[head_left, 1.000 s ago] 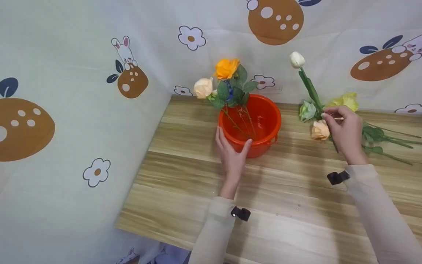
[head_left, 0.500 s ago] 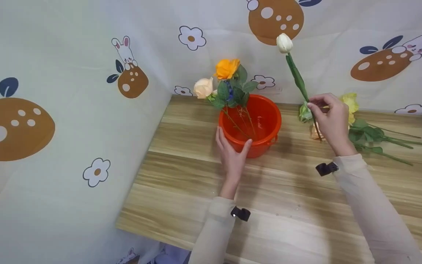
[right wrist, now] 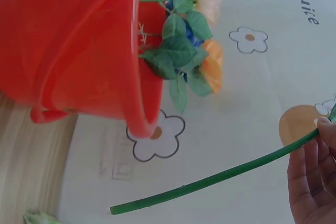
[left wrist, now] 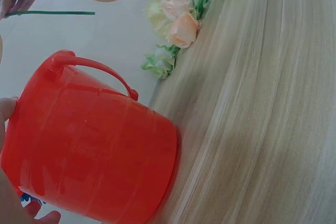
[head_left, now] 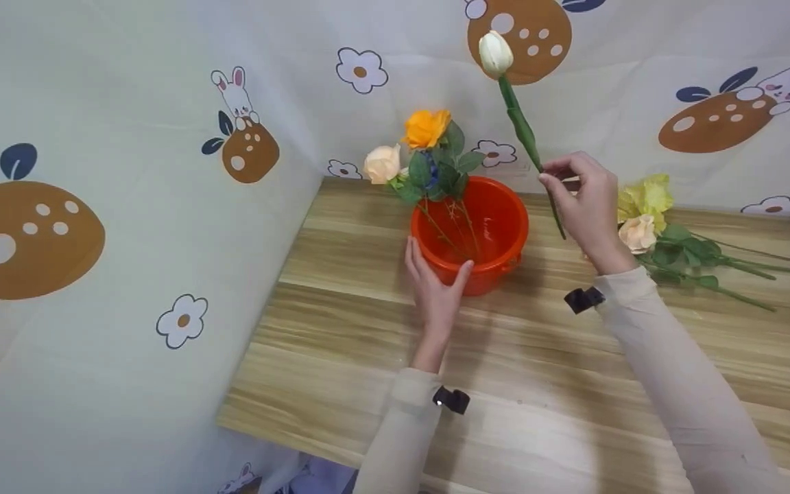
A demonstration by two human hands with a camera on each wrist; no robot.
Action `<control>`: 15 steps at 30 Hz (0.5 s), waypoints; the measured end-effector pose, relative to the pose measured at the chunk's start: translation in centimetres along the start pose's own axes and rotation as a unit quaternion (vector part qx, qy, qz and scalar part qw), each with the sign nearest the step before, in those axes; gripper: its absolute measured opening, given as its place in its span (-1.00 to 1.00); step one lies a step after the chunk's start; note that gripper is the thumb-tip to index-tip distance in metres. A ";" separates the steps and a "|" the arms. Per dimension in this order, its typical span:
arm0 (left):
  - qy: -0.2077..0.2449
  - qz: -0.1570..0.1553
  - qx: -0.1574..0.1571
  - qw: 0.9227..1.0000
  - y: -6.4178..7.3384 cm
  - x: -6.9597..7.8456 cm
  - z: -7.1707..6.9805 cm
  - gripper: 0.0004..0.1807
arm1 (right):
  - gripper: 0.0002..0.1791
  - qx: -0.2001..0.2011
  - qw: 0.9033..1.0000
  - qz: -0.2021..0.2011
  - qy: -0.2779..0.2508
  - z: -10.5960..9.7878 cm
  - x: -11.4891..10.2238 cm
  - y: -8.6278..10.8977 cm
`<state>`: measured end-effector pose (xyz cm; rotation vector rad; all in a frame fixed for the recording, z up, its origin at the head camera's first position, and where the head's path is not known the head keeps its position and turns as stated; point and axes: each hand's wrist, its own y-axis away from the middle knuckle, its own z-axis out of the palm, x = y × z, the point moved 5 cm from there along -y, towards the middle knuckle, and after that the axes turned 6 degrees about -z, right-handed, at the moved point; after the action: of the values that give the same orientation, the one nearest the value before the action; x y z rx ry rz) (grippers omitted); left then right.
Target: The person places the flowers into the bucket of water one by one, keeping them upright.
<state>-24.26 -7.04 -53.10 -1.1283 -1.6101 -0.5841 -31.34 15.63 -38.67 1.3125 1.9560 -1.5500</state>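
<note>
My left hand (head_left: 435,291) holds the near left side of a red plastic bucket (head_left: 481,274), thumb at the rim and fingers along the wall. Inside the bucket stand artificial flowers leaning left: an orange rose (head_left: 426,129), a pale peach rose (head_left: 382,165) and something blue among the leaves. To the bucket's right, my right hand (head_left: 585,206) pinches the green stem of a white tulip (head_left: 496,53) between thumb and fingers. The tulip is raised, with its bloom up and to the left. In the right wrist view the bare stem end (right wrist: 157,199) hangs free, apart from the bucket (right wrist: 84,45).
More artificial flowers lie on the wooden table (head_left: 340,343) at the right: a yellow bloom (head_left: 649,195), a peach rose (head_left: 638,234) and green stems (head_left: 745,267). A pale green flower (left wrist: 159,62) shows in the left wrist view. A patterned cloth (head_left: 285,41) hangs behind.
My right hand has lifted the white tulip off the pile of flowers and carried it left and up toward the bucket. The left hand and the bucket have stayed in place.
</note>
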 end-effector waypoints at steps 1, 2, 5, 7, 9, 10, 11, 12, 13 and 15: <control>0.000 0.000 0.001 1.000 0.0 0.0 0.0 0.15 | -0.80 0.000 1.000 -0.002 -0.004 0.3 -0.2 -0.1; -0.001 0.000 0.002 1.000 0.0 0.0 0.0 0.15 | -0.80 0.000 1.000 -0.003 -0.008 0.5 -0.4 -0.2; 0.000 -0.003 0.001 1.000 0.0 -0.1 0.0 0.16 | -0.80 -0.004 1.000 -0.004 -0.014 1.3 -1.0 -0.4; 0.000 -0.004 0.000 1.000 0.0 -0.2 0.0 0.15 | -0.79 -0.006 1.000 -0.008 -0.015 1.7 -1.4 -0.4; 0.000 -0.005 -0.001 1.000 0.0 -0.1 0.0 0.15 | -0.79 -0.007 1.000 -0.014 -0.017 2.1 -1.7 -0.5; -0.001 -0.004 -0.001 1.000 0.0 -0.1 0.0 0.15 | -0.79 -0.007 1.000 -0.017 -0.019 2.3 -1.9 -0.5; -0.003 -0.003 -0.001 1.000 0.0 0.0 0.0 0.15 | -0.79 -0.007 1.000 -0.019 -0.023 2.5 -2.1 -0.5; -0.005 -0.002 -0.001 1.000 0.0 0.0 0.0 0.15 | -0.79 -0.006 0.999 -0.022 -0.025 2.7 -2.2 -0.5; -0.006 -0.001 0.000 1.000 0.0 0.1 0.0 0.14 | -0.79 -0.005 0.999 -0.026 -0.028 2.9 -2.4 -0.5; -0.009 0.001 0.001 1.000 0.0 0.2 -0.1 0.14 | -0.79 -0.004 0.999 -0.032 -0.034 3.3 -2.7 -0.5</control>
<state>-24.20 -7.00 -52.91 -1.1360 -1.6257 -0.5719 -31.25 11.47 -37.61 1.1882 1.9776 -1.5925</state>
